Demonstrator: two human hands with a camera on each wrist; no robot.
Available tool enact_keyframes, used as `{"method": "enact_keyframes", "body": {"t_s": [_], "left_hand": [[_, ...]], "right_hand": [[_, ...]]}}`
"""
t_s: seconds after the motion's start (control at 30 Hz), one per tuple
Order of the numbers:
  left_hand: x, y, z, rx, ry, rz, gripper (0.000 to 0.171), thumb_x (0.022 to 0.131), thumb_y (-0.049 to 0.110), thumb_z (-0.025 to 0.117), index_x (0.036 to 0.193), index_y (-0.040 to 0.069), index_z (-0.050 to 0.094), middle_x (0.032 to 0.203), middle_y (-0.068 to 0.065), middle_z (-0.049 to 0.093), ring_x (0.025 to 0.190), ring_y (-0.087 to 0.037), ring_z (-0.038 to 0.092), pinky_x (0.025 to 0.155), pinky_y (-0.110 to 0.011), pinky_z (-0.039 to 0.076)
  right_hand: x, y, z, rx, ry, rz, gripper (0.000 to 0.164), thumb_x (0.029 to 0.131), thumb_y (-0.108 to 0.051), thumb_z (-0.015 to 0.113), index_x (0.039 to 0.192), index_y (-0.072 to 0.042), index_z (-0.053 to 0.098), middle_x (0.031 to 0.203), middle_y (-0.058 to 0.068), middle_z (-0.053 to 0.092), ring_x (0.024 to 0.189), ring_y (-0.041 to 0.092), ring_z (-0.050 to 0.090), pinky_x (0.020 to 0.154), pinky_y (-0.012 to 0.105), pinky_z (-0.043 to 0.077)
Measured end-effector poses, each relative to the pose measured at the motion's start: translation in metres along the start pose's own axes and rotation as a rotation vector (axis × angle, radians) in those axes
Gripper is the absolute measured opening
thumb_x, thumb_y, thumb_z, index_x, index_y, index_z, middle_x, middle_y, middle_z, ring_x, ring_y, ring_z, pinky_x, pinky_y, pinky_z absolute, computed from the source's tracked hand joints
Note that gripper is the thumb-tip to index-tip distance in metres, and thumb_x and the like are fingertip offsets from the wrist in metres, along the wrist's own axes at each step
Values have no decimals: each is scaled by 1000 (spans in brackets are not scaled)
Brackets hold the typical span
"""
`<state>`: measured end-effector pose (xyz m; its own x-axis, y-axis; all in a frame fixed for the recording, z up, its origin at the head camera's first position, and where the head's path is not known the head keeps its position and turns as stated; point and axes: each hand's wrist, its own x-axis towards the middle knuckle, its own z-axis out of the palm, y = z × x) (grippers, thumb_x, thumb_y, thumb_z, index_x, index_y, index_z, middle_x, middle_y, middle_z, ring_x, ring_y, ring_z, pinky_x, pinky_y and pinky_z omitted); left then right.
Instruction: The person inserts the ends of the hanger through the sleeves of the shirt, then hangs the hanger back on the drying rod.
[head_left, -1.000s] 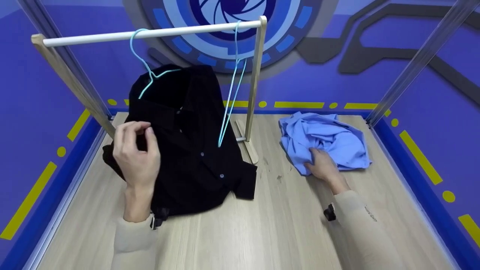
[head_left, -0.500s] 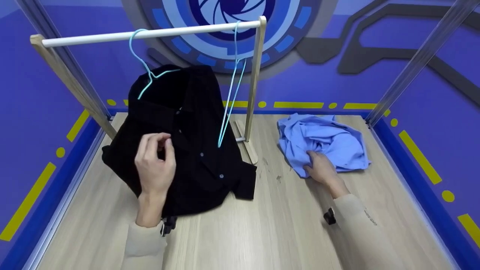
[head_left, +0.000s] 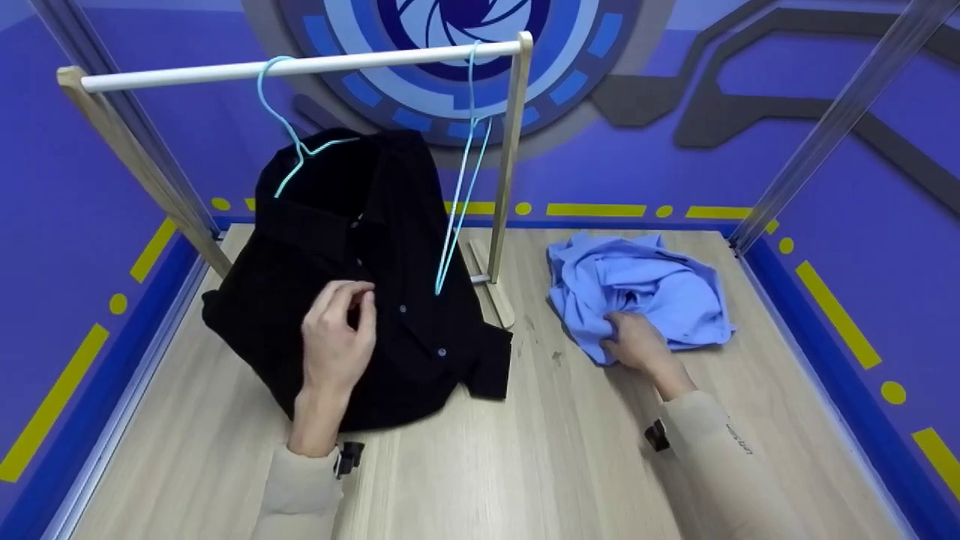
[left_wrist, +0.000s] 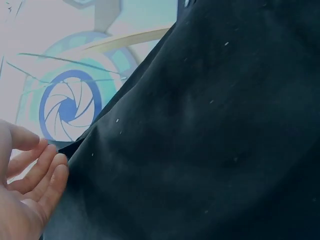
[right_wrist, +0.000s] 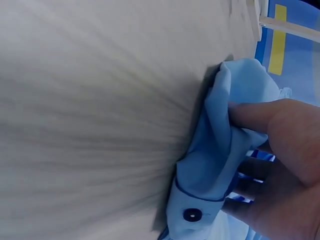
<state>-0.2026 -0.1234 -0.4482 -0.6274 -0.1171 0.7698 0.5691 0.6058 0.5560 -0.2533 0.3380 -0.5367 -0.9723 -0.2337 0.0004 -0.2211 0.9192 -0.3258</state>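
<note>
A black button-up shirt (head_left: 405,375) hangs on a light-blue wire hanger (head_left: 298,146), its hem and one cuff reaching the tabletop. My left hand (head_left: 337,337) is in front of this shirt, fingers loosely curled with nothing between them. In the left wrist view its fingertips (left_wrist: 61,159) are close to the dark fabric's edge. On the right lies a crumpled blue shirt (head_left: 675,292). The right hand (head_left: 641,345) pinches its near left part between thumb and fingers. A cuff with a dark button (right_wrist: 192,215) shows beside that hand in the right wrist view.
The hanger hooks over the white rail (head_left: 390,58) of a wooden-legged garment rack (head_left: 508,165). A second wire hanger (head_left: 459,202) hangs bare near the rack's right post. Blue patterned walls (head_left: 615,180) enclose the wood-look tabletop (head_left: 562,450) at the back and sides.
The left hand has moved right and lower across the front of the black shirt. The blue shirt has shifted slightly left and nearer, with the right hand still pinching it.
</note>
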Motion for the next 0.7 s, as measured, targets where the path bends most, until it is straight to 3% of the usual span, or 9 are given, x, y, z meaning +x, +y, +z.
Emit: {"method": "enact_keyframes", "body": {"t_s": [0.3,0.57,0.7], "left_hand": [[-13,5,16,3,-142,5,8,93,-2,70,99,-2,75,97,-8,69,87,-20,67,80,-31,54],[-20,14,35,15,-254,49,8,92,-1,70,98,0,74,97,-7,67,90,-21,67,83,-34,55],[-22,17,44,22,-313,61,8,93,1,70,100,0,74,99,-8,66,93,-24,65,86,-37,54]], "right_hand": [[-2,-11,0,-3,-61,-7,45,85,-8,76,124,11,64,120,29,67,113,49,61,99,59,47],[-5,-23,-1,0,-122,-8,46,83,-8,80,124,8,67,116,26,69,112,46,63,97,57,49],[-6,-28,-1,-4,-128,-42,35,81,-7,82,111,5,71,99,18,71,100,39,66,88,54,53]]}}
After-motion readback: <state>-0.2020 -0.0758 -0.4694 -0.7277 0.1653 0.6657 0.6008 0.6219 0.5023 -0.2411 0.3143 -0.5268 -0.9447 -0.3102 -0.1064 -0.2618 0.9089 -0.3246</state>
